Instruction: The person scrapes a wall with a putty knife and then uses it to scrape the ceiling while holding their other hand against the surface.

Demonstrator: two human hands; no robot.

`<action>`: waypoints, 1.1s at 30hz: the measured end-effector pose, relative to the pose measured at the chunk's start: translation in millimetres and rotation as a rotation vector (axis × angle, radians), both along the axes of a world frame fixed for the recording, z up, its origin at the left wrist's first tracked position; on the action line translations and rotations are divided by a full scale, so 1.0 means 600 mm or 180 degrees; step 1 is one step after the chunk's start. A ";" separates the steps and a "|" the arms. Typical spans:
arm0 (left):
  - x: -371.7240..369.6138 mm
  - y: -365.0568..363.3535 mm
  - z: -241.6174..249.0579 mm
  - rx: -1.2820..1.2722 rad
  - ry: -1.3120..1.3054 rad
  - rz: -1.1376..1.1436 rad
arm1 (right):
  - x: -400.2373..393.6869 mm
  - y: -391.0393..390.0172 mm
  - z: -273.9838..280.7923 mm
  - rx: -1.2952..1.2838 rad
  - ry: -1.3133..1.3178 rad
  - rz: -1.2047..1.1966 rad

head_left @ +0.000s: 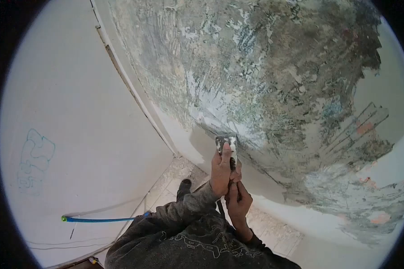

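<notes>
A scraper (232, 140) with a flat blade, smeared white and dark, rests against the lower part of the scraped wall (274, 94). My left hand (221, 172) is wrapped round it near the blade, with the thumb laid along its face. Just below, my right hand (239, 201) is closed round the lower end of the handle. Around the blade the wall surface is rough, grey-green and patchy, with pale smooth paint beneath it.
On the left stands a pale wall (76, 112) with a blue-green drawing. A blue tube (103, 220) sticks out near its base. Debris lies on the floor (271, 226) along the scraped wall. A dark shoe (184, 187) shows beside my sleeve.
</notes>
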State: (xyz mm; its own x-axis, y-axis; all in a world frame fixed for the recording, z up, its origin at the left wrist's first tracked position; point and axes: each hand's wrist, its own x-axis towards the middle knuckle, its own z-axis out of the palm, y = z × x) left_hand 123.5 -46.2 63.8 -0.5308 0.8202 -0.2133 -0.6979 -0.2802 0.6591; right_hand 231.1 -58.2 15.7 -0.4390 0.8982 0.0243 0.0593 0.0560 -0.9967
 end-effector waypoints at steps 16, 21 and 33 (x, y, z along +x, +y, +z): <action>0.006 0.019 -0.023 0.0023 0.0320 0.0557 | -0.013 0.036 -0.044 0.0563 0.0060 0.0199; -0.025 0.022 0.023 0.0072 0.0312 0.0393 | -0.024 0.041 0.014 0.0544 -0.0255 0.0339; 0.008 0.017 0.002 0.0185 -0.0190 -0.0967 | 0.017 -0.006 -0.004 0.0045 0.0501 -0.0144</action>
